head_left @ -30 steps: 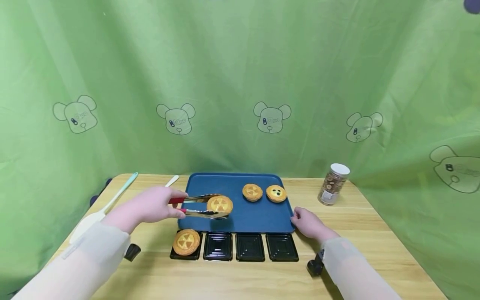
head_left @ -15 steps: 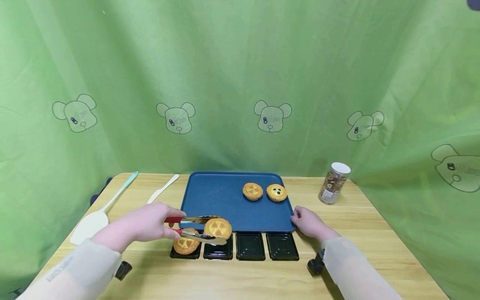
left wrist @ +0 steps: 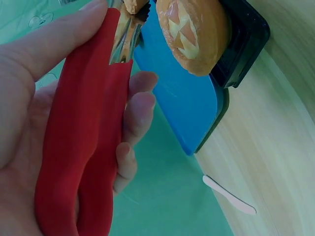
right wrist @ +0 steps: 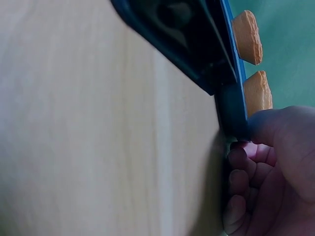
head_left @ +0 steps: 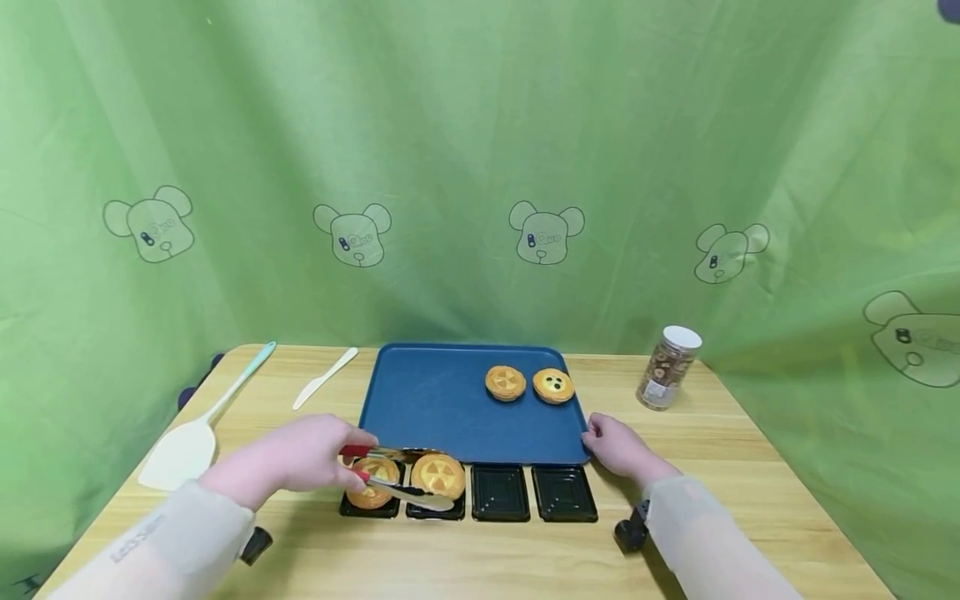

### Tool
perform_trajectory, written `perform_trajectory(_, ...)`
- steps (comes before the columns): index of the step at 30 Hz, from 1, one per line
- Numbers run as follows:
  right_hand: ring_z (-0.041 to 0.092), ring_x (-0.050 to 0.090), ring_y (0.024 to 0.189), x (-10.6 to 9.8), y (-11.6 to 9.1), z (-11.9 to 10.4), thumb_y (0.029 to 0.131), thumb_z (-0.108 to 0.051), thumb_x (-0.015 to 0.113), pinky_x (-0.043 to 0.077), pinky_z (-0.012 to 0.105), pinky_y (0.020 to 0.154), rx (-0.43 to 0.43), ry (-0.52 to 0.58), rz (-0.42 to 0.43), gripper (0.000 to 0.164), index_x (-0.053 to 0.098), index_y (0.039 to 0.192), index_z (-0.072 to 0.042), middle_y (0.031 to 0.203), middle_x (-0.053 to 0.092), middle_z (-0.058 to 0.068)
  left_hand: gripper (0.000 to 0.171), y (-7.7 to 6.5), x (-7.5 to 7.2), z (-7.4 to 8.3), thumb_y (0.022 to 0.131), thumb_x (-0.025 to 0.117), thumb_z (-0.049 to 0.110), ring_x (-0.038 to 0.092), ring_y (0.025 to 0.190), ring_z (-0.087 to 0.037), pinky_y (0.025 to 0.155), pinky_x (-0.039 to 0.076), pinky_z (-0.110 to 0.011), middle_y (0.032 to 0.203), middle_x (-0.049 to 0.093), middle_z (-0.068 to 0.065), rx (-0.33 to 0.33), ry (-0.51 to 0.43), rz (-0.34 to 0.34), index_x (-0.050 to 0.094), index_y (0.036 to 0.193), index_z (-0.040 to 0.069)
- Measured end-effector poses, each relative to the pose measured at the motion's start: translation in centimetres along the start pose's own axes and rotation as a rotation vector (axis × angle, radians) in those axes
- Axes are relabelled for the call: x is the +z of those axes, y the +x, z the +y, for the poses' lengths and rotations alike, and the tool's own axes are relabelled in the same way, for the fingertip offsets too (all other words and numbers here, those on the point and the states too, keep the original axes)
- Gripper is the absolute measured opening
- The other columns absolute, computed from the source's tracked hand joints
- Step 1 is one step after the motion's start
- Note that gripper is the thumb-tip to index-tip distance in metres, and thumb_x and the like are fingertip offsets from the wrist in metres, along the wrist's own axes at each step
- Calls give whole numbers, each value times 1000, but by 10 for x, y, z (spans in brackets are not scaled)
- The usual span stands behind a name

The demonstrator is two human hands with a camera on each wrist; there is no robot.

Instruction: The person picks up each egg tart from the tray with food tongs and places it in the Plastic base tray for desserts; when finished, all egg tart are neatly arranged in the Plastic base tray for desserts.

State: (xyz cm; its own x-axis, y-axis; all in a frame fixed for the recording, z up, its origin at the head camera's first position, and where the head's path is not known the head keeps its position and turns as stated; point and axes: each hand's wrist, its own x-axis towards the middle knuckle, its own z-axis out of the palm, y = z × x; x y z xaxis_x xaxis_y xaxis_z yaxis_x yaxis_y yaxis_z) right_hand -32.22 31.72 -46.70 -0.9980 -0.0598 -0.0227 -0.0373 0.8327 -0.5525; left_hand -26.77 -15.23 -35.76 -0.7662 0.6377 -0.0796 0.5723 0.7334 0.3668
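Observation:
My left hand grips red-handled metal tongs, thumb on one handle and fingers round the other. The arms of the tongs lie either side of a tart at the second black square tray from the left. Whether they still squeeze it I cannot tell. Behind the tongs another tart sits in the leftmost black tray. My right hand holds the near right corner of the large blue tray, thumb on its rim and fingers curled below. Two tarts lie on that tray.
Two more black trays stand in the row to the right. A lidded jar is at the back right. On the left lie a white spatula and a small white spreader. A green curtain hangs behind the wooden table.
My left hand has brought the tongs and tart towards me from above the blue tray, down to the second black tray. My right hand stays at the blue tray's corner.

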Motion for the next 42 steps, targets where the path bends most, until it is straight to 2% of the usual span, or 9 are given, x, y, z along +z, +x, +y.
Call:
perform_trajectory(4, 22, 45, 64, 0, 1, 1, 99, -10, 54, 34, 34, 62, 5, -2, 1, 22, 46, 78, -8, 69, 43, 6, 59, 2, 3, -1, 78, 83, 34, 64, 102, -23, 93, 48, -45, 112, 70, -4, -13, 36, 5, 66, 128, 6)
perform_trajectory(9, 22, 46, 65, 0, 1, 1, 99, -10, 54, 35, 34, 62, 2, 1, -2, 22, 46, 78, -8, 69, 43, 6, 59, 5, 8, -3, 78, 84, 34, 64, 93, -19, 89, 49, -43, 102, 70, 1, -30, 50, 2, 67, 128, 7)
perform_trajectory(17, 22, 46, 65, -1, 2, 0, 99, -10, 54, 35, 33, 62, -9, 5, -4, 23, 46, 78, -8, 69, 43, 5, 65, 5, 8, 2, 75, 86, 37, 64, 99, -21, 91, 48, -44, 106, 70, -2, -63, 15, -11, 66, 130, 9)
perform_trajectory(23, 22, 46, 65, -1, 2, -1, 99, -11, 55, 35, 33, 62, 3, -4, -5, 23, 46, 78, -8, 70, 44, 5, 69, 5, 4, 1, 74, 86, 35, 63, 99, -22, 91, 48, -45, 106, 69, -4, -58, -22, -8, 64, 131, 4)
perform_trajectory(28, 22, 46, 65, -1, 0, -2, 99, -11, 55, 35, 33, 62, -1, -2, -9, 23, 46, 78, -8, 69, 44, 5, 69, 5, -6, 0, 75, 85, 36, 62, 97, -20, 89, 49, -44, 103, 67, 1, -48, -10, 13, 62, 133, 5)
perform_trajectory(35, 22, 46, 64, -1, 0, -1, 99, -10, 54, 35, 33, 62, 5, 1, -6, 22, 46, 78, -7, 69, 43, 5, 76, 9, -32, 2, 78, 83, 41, 61, 111, -25, 97, 46, -46, 122, 66, -7, -23, -76, 44, 57, 138, 3)
perform_trajectory(38, 22, 46, 64, -1, -2, -2, 99, -10, 54, 34, 33, 61, 13, 4, -8, 22, 47, 78, -7, 69, 43, 6, 76, 18, -41, 1, 80, 82, 41, 62, 106, -22, 94, 47, -45, 115, 66, -3, 0, -83, 61, 55, 139, 2)
perform_trajectory(42, 22, 46, 65, -1, -3, -3, 99, -10, 55, 34, 33, 61, 16, 6, -6, 22, 47, 79, -7, 69, 43, 6, 77, 38, -48, -3, 81, 81, 42, 61, 103, -21, 92, 48, -44, 114, 65, -3, -19, -62, 79, 52, 142, 3)
